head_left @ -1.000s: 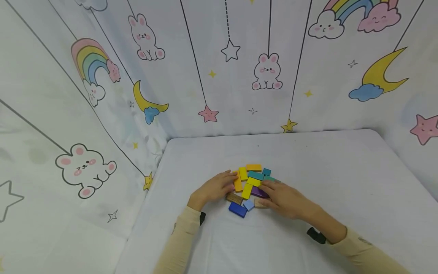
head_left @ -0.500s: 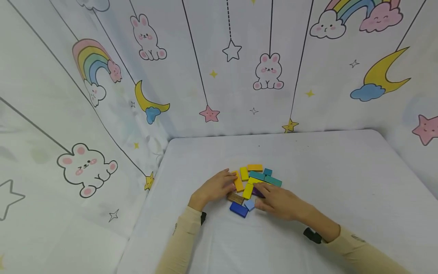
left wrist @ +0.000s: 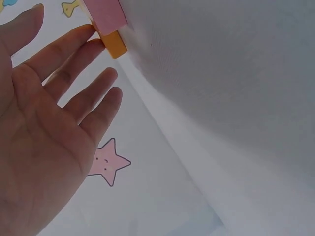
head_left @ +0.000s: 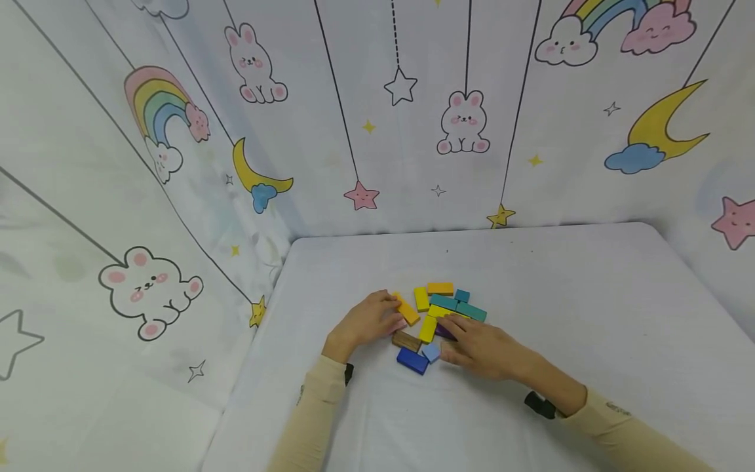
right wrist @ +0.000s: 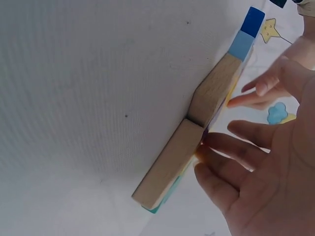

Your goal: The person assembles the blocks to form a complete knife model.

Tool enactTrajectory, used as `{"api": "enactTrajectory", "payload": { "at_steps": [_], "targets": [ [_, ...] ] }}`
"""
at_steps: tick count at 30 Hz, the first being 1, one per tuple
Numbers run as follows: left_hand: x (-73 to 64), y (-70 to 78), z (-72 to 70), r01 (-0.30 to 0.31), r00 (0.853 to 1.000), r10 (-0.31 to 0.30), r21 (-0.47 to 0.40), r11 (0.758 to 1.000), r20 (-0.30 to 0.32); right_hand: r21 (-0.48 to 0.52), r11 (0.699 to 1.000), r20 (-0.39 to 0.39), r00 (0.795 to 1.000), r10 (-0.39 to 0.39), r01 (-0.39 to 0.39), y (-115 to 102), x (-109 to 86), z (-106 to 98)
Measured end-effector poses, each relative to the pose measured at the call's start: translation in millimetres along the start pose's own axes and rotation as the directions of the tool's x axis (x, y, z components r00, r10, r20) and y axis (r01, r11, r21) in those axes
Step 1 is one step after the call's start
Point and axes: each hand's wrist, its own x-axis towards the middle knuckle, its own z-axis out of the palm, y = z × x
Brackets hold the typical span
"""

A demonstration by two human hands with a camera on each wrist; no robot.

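My left hand (head_left: 367, 321) reaches in at the left side of a flat cluster of coloured blocks. Its fingertips touch an orange block (head_left: 406, 310). A pink block (left wrist: 106, 14) lies beside the orange one in the left wrist view, mostly hidden from the head. On the cluster's right side my right hand (head_left: 489, 347) extends its fingers over a purple block (head_left: 444, 332), covering most of it. Below those fingers, the right wrist view shows a plain wooden block (right wrist: 170, 164) and an angled wooden piece (right wrist: 214, 91), both hidden under the hand from above.
Yellow blocks (head_left: 427, 330) fill the middle of the cluster, with teal blocks (head_left: 472, 311) at its right. A brown block (head_left: 406, 340), a dark blue block (head_left: 412, 360) and a light blue piece (head_left: 431, 353) form the near side. A white cloth (head_left: 560, 288) covers the table.
The orange block has tilted, its far end swinging left under my left hand. My right hand has shifted left, uncovering the teal block and covering more of the purple one.
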Motion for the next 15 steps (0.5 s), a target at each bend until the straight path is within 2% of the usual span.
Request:
{"api": "enactTrajectory", "payload": {
  "at_steps": [6, 15],
  "targets": [
    [1.7, 1.0, 1.6, 0.014, 1.0, -0.013, 0.023, 1.0, -0.025, 0.027, 1.0, -0.021, 1.0, -0.01, 0.01, 0.3, -2.2, 1.0],
    [1.1, 6.0, 2.2, 0.056, 0.998, -0.054, 0.047, 0.997, -0.043, 0.003, 1.0, -0.026, 1.0, -0.017, 0.017, 2.2, -1.8, 3.2]
  ]
}}
